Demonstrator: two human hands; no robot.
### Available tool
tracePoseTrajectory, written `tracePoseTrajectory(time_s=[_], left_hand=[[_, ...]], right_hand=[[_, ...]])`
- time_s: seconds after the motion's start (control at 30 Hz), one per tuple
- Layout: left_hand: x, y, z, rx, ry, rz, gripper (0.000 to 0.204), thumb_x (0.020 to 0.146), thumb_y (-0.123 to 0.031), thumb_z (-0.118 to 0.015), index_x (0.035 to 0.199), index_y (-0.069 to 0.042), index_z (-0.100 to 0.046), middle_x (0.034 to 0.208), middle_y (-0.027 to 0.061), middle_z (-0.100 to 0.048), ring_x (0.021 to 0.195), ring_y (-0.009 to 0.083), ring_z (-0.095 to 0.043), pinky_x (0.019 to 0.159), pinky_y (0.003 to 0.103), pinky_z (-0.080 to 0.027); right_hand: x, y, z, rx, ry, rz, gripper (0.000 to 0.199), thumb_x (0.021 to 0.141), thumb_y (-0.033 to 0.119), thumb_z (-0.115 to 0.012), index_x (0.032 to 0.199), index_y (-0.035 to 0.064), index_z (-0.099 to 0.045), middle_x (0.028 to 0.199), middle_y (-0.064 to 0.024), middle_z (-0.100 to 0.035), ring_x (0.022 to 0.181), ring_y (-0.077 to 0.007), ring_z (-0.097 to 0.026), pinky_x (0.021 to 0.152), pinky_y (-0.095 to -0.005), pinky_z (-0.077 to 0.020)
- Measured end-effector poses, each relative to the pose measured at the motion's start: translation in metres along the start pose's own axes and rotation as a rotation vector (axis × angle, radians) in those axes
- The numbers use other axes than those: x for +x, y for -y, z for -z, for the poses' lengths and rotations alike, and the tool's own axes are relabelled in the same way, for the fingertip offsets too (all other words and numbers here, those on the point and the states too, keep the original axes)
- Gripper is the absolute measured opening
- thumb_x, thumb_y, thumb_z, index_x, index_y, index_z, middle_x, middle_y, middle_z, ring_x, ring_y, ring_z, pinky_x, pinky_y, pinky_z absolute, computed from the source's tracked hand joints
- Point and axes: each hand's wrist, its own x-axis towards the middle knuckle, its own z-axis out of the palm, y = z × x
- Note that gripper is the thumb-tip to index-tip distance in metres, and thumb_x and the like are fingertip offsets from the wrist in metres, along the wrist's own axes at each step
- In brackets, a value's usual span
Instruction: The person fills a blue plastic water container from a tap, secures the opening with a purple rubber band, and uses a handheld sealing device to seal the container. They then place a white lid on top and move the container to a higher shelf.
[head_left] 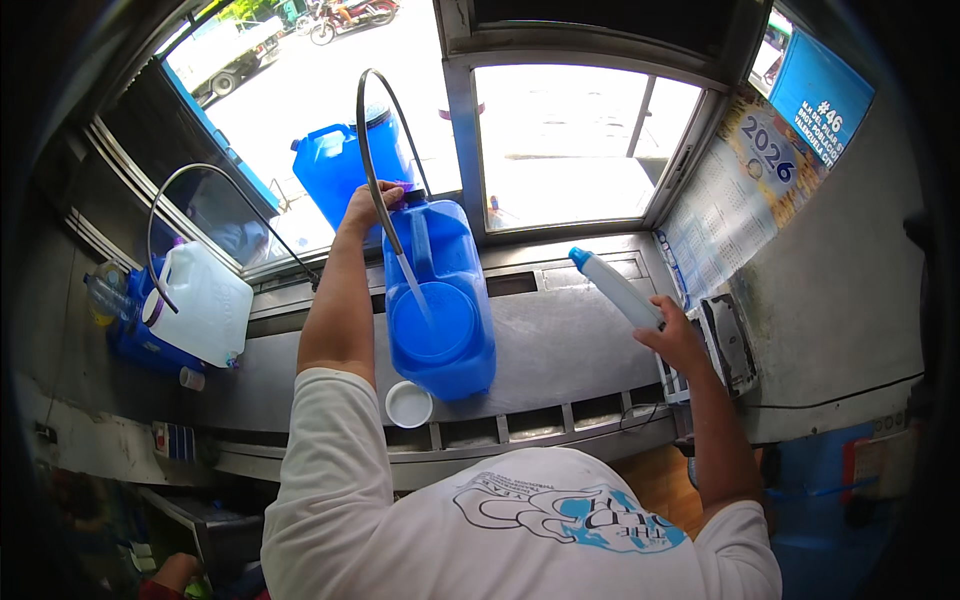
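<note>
My left hand (372, 207) reaches forward beside a curved metal filling pipe (370, 130). Its fingers are pinched on a small purple piece (402, 190), partly hidden, at the far top of a blue water jug (475, 345). From the pipe's end, water (412, 285) streams into the jug's wide round mouth. A white round lid (409, 405) lies on the counter near the jug's front. On the right, my right hand (675, 335) is wrapped around the lower end of a long white bottle (618, 288) with a blue cap, held tilted above the counter.
At the left stand a white jug (205, 300) and a second curved pipe (195, 170). Another blue jug (335, 175) stands behind, by the window. A boxy device (728, 340) sits by the right wall. Slots run along the metal counter's (560, 345) front edge.
</note>
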Motion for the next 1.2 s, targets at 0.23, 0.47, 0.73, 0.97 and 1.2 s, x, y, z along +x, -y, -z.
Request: tracePoseTrajectory(time_s=[0.23,0.47,0.73,0.97,1.2], left_hand=[[-0.028,-0.046,0.006,-0.047,0.107,0.141,0.028,0.089,-0.026,-0.072,0.107,-0.005,-0.069,0.093,0.0060,-0.070,0.086,0.0149,-0.065,0.075,0.029,-0.052],[0.002,-0.020,-0.005,0.072,0.167,0.001,0.035,0.088,-0.027,-0.073,0.117,-0.008,-0.066,0.099,0.0079,-0.070,0.094,0.0165,-0.065,0.084,0.031,-0.052],[-0.013,-0.018,-0.020,-0.034,0.099,0.111,0.054,0.085,-0.031,-0.076,0.129,-0.006,-0.056,0.108,0.0114,-0.068,0.102,0.0188,-0.064,0.090,0.031,-0.051],[-0.022,-0.004,-0.023,-0.171,0.050,0.028,0.045,0.086,-0.024,-0.073,0.124,-0.005,-0.058,0.105,0.0099,-0.069,0.094,0.0132,-0.063,0.083,0.026,-0.052],[-0.022,0.001,-0.025,-0.194,0.037,-0.016,0.038,0.087,-0.021,-0.071,0.119,-0.005,-0.061,0.101,0.0073,-0.069,0.091,0.0108,-0.063,0.080,0.025,-0.052]], right_hand=[[0.056,0.038,-0.026,0.048,0.072,0.103,0.065,0.074,0.026,-0.077,0.128,0.0001,-0.050,0.104,-0.0154,-0.062,0.083,-0.0200,-0.063,0.073,-0.0336,-0.0518],[0.093,0.092,-0.029,0.283,0.221,0.130,0.065,0.076,0.025,-0.075,0.130,-0.0020,-0.048,0.097,-0.0124,-0.062,0.075,-0.0139,-0.064,0.060,-0.0273,-0.0517],[0.134,0.121,-0.033,0.638,0.525,0.019,0.072,0.080,0.029,-0.071,0.138,0.0017,-0.038,0.098,-0.0101,-0.060,0.070,-0.0109,-0.060,0.053,-0.0226,-0.0481],[0.163,0.135,-0.053,0.710,0.703,0.080,0.073,0.078,0.035,-0.053,0.140,-0.0006,-0.040,0.092,-0.0107,-0.058,0.058,-0.0093,-0.052,0.049,-0.0224,-0.0426],[0.173,0.159,-0.058,0.607,0.686,0.097,0.076,0.080,0.041,-0.058,0.141,-0.0015,-0.040,0.090,-0.0093,-0.056,0.060,-0.0083,-0.051,0.050,-0.0226,-0.0436]])
